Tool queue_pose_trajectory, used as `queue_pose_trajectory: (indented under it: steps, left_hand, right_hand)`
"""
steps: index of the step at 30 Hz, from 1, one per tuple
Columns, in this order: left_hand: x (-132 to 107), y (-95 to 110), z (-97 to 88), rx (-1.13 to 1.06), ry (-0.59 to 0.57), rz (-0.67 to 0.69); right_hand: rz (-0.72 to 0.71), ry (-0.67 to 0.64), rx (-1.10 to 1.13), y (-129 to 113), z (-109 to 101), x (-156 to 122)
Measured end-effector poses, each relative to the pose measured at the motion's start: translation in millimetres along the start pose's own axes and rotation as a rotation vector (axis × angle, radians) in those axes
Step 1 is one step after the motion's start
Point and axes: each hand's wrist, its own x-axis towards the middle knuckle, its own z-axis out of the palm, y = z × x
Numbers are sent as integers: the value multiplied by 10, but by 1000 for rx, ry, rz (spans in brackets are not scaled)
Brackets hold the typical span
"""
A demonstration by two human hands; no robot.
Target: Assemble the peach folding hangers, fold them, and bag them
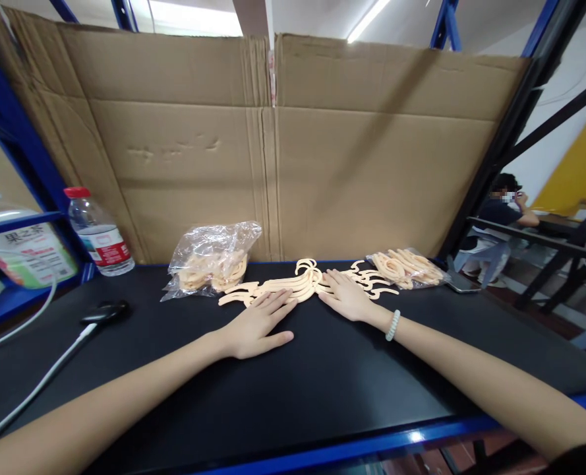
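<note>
Cream-coloured, flat curved strips (300,285) lie spread across the far middle of a black table (293,402), forming a winged figure: curled ends rise at the centre, and wavy, tapering ends fan out to either side. The left hand (253,326) is open, palm down, its fingers extended over the lower edge of the left half and its thumb apart on the bare tabletop side. The right hand (345,297) is likewise open and flat, its fingers laid over the inner part of the right half; neither hand grips anything. A pale beaded bracelet (393,325) encircles the right wrist.

Flanking the figure are two clear plastic bags, both containing similar cream pieces: the left bag (208,260) stands puffed up just beside the left wing tips, while the right bag (406,267) lies flatter, near the right ones. Beyond the latter, a phone (463,284) lies at the table's far right.

At the left are a red-capped plastic bottle (102,241), upright near the back, and a small black device (105,313) fitted with a white cable (38,389). A large labelled jug (30,254) is visible behind a blue metal frame (26,125). Brown cardboard (188,152) walls the rear. In the right background, a seated co-worker (495,211) wears a dark top.
</note>
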Motion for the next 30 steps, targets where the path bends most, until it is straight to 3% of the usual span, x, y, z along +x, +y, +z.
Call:
queue_pose_trajectory:
  steps: [7, 14, 20, 30]
  left_hand:
    - [-17, 0, 28, 26, 58, 24]
    - [-47, 47, 5, 65, 186, 102]
    - [-49, 112, -34, 99, 297, 240]
    - [-33, 320, -57, 330, 361, 523]
  right_hand:
    - [-114, 218, 94, -21, -106, -64]
    - [-152, 341, 160, 27, -121, -154]
    - [-124, 441, 206, 78, -153, -137]
    - [-95, 502, 253, 46, -210, -186]
